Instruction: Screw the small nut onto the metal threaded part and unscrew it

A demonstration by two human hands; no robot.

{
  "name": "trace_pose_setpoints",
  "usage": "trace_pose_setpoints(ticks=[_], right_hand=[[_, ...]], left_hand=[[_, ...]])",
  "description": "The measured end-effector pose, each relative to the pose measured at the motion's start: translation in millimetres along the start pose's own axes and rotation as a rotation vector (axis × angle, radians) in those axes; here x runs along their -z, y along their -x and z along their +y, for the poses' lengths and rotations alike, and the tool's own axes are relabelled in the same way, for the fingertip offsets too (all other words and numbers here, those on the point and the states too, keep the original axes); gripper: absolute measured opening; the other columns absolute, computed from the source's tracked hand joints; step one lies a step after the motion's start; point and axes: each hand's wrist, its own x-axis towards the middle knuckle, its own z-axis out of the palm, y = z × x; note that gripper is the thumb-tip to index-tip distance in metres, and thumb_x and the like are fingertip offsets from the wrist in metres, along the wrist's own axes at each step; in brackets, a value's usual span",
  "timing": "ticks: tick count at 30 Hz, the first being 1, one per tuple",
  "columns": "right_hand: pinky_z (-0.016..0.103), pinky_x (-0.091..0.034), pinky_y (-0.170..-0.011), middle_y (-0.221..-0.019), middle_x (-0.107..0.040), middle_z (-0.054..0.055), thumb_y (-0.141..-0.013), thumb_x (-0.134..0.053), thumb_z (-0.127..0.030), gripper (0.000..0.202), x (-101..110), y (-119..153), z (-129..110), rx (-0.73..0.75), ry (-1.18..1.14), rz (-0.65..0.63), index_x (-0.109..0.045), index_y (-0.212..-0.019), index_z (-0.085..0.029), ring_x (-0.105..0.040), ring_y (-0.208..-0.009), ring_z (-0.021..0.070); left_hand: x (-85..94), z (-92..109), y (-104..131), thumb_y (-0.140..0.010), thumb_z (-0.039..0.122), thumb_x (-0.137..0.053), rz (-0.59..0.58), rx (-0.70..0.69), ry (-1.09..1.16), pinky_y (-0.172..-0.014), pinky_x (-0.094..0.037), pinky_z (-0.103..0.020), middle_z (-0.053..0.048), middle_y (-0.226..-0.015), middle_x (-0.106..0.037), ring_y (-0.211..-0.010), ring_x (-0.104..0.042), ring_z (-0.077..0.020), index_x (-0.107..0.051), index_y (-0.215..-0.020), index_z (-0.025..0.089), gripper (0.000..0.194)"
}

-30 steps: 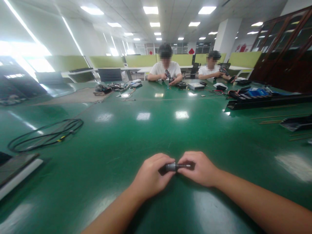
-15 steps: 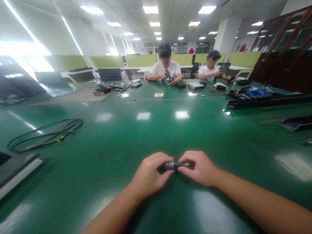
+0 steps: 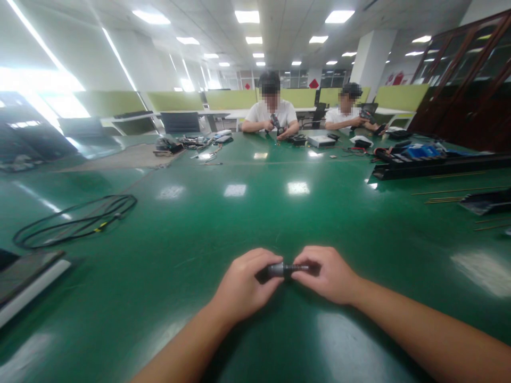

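A small grey cylindrical part (image 3: 276, 269) with a thin, ribbed, dark shaft (image 3: 297, 267) lies sideways between my hands, low over the table. My left hand (image 3: 247, 279) is closed around the grey cylinder, thumb below and fingers above. On the right, my right hand (image 3: 325, 274) pinches the shaft between thumb and fingertips. The cylinder's left end is hidden inside my left hand, and my right fingers cover some of the shaft.
The green table (image 3: 191, 223) is glossy. Coiled black cable (image 3: 80, 221) and a flat panel (image 3: 32, 287) lie left. Black rails (image 3: 439, 165) and thin brass-coloured rods (image 3: 443, 200) lie right. Two people (image 3: 271, 114) sit across the table, holding dark tools, among scattered parts.
My left hand has shifted very slightly left with the grey cylinder, and a little more of the dark shaft shows between my hands. My right hand stays nearly in place.
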Motion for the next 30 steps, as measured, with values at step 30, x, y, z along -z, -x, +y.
trace_pose_setpoints(ticks=[30], right_hand=[[0.025, -0.042, -0.058, -0.069, -0.065, 0.001, -0.080, -0.071, -0.020, 0.002, 0.3, 0.3, -1.2, -0.068, -0.012, 0.055, -0.071, -0.079, -0.018, -0.057, -0.062, 0.0139]], left_hand=[[6.0, -6.5, 1.1, -0.078, 0.017, -0.073, 0.027, 0.021, -0.027, -0.089, -0.055, -0.033, -0.005, -0.100, -0.072, -0.093, -0.068, -0.0192, -0.071, -0.100, 0.022, 0.023]])
